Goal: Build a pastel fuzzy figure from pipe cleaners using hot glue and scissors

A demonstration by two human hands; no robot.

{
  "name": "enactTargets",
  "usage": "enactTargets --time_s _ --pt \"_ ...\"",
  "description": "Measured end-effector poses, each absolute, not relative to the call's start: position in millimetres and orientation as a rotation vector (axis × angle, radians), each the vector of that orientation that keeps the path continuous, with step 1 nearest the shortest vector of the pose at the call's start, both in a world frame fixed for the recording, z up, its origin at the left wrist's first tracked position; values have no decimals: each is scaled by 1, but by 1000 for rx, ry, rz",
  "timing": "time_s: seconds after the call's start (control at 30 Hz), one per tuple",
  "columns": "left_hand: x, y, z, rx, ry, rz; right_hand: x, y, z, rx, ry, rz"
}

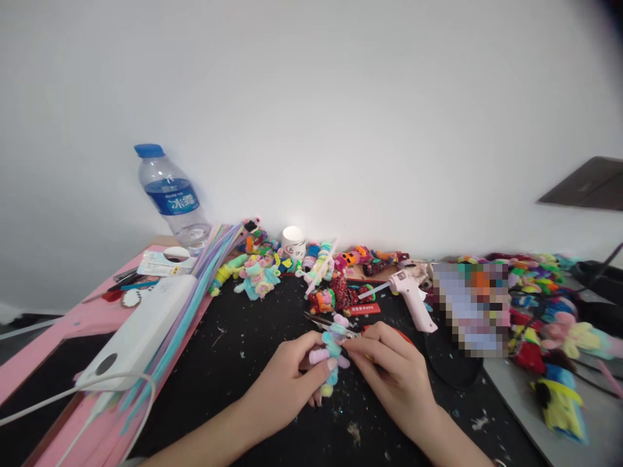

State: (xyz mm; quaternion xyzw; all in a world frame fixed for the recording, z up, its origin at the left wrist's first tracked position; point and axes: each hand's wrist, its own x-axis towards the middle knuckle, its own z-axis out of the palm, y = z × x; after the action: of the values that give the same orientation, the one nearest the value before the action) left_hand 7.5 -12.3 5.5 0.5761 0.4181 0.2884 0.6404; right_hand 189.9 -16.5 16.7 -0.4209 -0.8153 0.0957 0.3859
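Note:
My left hand (296, 370) is closed around a small fuzzy pipe-cleaner figure (333, 347) in pale blue, lilac and yellow, held upright above the black work surface. The fingertips of my right hand (394, 363) are pinched together close by the figure's right side. Whatever they grip there is too small to make out. Behind the figure lies a metal tool (316, 319) with narrow blades, partly covered by the figure and my hands. Something with a red-orange edge (402, 333) shows just beyond my right hand.
A pink glue gun (413, 301) with a cord lies at right. Finished fuzzy dolls (260, 277) line the back beside a paper cup (293, 243). Long pastel pipe cleaners (195, 292), a white box-shaped device (139, 331) and a water bottle (170, 194) are at left.

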Motion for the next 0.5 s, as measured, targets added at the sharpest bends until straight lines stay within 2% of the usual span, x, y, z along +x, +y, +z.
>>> enactTargets --time_s 0.5 --pt "8 -10 2 1269 959 656 194 -16 21 -1085 -2069 259"
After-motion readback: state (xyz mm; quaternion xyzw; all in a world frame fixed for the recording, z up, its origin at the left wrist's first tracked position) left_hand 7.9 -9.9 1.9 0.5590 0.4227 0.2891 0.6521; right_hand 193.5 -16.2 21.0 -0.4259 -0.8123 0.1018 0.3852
